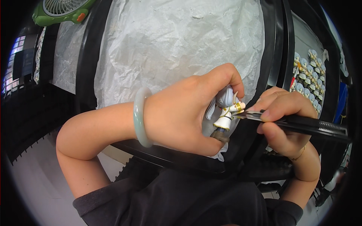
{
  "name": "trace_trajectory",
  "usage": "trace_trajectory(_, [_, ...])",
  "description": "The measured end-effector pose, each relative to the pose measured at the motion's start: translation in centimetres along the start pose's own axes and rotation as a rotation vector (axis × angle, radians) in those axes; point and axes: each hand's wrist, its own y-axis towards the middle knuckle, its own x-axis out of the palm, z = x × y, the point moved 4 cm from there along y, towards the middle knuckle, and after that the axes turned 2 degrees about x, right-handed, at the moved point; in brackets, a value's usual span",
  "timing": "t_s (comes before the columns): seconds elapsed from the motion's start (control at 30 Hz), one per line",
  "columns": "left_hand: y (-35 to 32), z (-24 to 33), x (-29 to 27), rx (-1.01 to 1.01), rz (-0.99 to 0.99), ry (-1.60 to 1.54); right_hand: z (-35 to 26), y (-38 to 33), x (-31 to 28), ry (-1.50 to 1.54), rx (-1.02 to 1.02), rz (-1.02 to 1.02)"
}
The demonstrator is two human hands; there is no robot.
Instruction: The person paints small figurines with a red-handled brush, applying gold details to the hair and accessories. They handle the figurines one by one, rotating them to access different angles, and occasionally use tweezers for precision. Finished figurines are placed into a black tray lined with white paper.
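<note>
Our left hand (pixel 181 109) curls thumb and fingertips firmly around a small white-and-gold figurine (pixel 224 122), holding it tilted over the near right corner of the tray (pixel 89 52). Our right hand (pixel 286 113) pinches a black-handled knife (pixel 313 127), its tip at the figurine; we cannot tell whether they touch. Crumpled paper (pixel 177 37) lines the tray. Similar figurines (pixel 310 81) fill rows right of the tray; a green fan (pixel 62 17) sits beyond its far left corner.

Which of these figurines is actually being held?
The figurine gripped by the left hand, near the black tool in the right hand; the other figurines cluster at far right, unheld.
</note>
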Motion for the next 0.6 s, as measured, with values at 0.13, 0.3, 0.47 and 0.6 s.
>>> trace_trajectory(0.13, [-0.1, 0.6, -1.8, 0.001, 0.101, 0.051, 0.6, -1.0, -0.4, 0.262, 0.061, 0.188])
trace_trajectory(0.3, [-0.6, 1.3, -5.8, 0.159, 0.653, -0.223, 0.4, -0.7, -0.2, 0.201, 0.107, 0.220])
trace_trajectory(0.47, [0.7, 1.4, -12.4, 0.041, 0.827, 0.014, 0.5, -0.1, 0.1, 0.125, -0.041, 0.225])
trace_trajectory(0.6, [3.5, -1.3, -19.0, 0.025, 0.863, 0.575, -0.2, 0.1, 0.0, 0.090, 0.086, 0.161])
